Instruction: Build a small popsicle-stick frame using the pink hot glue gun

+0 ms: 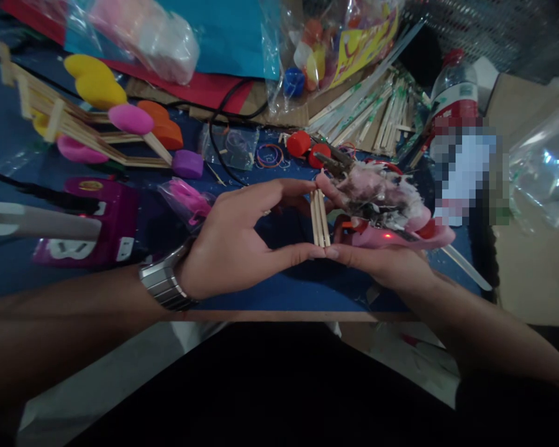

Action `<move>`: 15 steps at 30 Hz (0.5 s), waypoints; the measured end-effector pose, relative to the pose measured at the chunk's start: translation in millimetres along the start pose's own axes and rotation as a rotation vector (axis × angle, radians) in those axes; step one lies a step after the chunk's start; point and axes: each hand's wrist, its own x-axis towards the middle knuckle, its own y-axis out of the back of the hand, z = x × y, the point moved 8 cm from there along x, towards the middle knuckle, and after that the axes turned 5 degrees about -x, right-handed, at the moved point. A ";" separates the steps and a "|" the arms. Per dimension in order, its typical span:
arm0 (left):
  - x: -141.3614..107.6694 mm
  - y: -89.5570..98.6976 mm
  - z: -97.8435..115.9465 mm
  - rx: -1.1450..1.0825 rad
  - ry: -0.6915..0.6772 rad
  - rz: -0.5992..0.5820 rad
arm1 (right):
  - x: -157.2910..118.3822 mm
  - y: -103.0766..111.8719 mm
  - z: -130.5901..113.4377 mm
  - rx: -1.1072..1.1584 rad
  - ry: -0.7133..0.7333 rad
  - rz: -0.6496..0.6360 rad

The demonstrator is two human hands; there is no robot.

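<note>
A small row of pale wooden sticks (320, 217) stands side by side between my two hands, over the table's front part. My left hand (242, 233), with a metal watch on its wrist, pinches the sticks from the left, thumb at their near end and fingers at the far end. From the right, my right hand (386, 264) grips them too, its thumb tip meeting the left thumb. Just behind the right hand lies a pink glue gun (400, 234), crusted with dried glue and showing a small red light. Some right fingers are hidden by it.
A stick-built frame with coloured foam pieces (116, 136) stands at the left, behind a purple power socket (97, 214). Loose sticks (386, 118), red caps (298, 143) and a bottle (454, 87) lie or stand farther back. Cardboard (535, 261) is at right.
</note>
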 end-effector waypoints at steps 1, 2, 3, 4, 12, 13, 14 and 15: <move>0.2 0.2 -0.2 -0.005 0.006 -0.001 | 0.7 0.1 -1.2 0.003 0.011 0.003; 0.4 0.3 -0.1 -0.008 0.004 -0.006 | 1.3 0.5 -1.9 0.003 0.020 0.006; 0.8 0.5 0.1 -0.005 -0.004 -0.010 | 1.7 1.3 -2.1 0.001 0.025 0.013; 1.2 0.7 0.0 0.001 -0.008 -0.015 | 1.9 1.7 -1.5 0.002 0.023 0.012; 1.6 2.8 -0.6 0.084 -0.017 -0.021 | 2.1 0.1 -3.8 -0.019 0.029 -0.028; 1.5 2.9 -0.7 0.093 -0.015 -0.021 | 2.5 -0.2 -5.5 -0.024 0.029 -0.031; 1.4 2.7 -0.2 0.104 -0.023 -0.023 | 2.9 0.0 -7.3 -0.026 0.032 -0.028; 1.5 2.5 0.4 0.114 -0.033 -0.026 | 3.3 0.3 -8.9 -0.032 0.035 -0.024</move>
